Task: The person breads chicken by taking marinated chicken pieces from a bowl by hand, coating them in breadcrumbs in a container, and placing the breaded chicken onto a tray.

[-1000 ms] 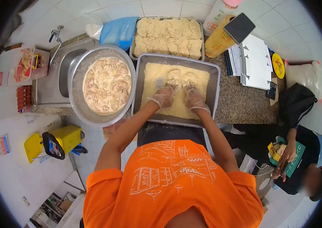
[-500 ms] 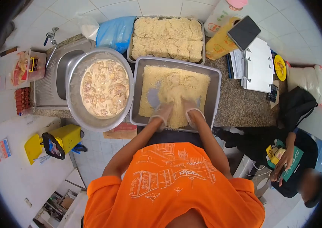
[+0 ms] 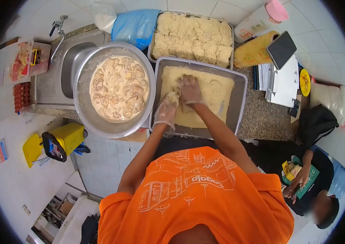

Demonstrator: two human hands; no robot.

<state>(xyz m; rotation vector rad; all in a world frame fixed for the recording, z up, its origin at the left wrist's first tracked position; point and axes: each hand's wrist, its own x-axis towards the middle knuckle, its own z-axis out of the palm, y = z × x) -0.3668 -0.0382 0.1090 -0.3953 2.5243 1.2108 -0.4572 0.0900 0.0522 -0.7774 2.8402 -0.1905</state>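
Note:
A grey tray (image 3: 241,97) holds a layer of pale crumbs (image 3: 213,91). My left hand (image 3: 166,112), in a clear plastic glove, is at the tray's left side, its fingers curled round a crumb-covered lump that I cannot make out. Close to its right, my right hand (image 3: 190,92), gloved too, lies palm down on the crumbs with its fingers somewhat apart and crumbs stuck to them. Left of the tray, a large metal bowl (image 3: 83,118) contains raw meat pieces (image 3: 119,89) in a pale, creamy liquid.
Behind the grey tray is another tray of crumb-coated pieces (image 3: 192,38), beside a blue bag (image 3: 133,28). A sink (image 3: 68,77) lies left. Bottles, a phone (image 3: 282,49) and papers (image 3: 284,83) stand right. Another person (image 3: 316,175) is at the lower right.
My hands were low in the tray, amid heaped crumbs. The right has moved up and left onto the crumbs; the left has shifted to the tray's left side and curled round a lump. The view has shifted.

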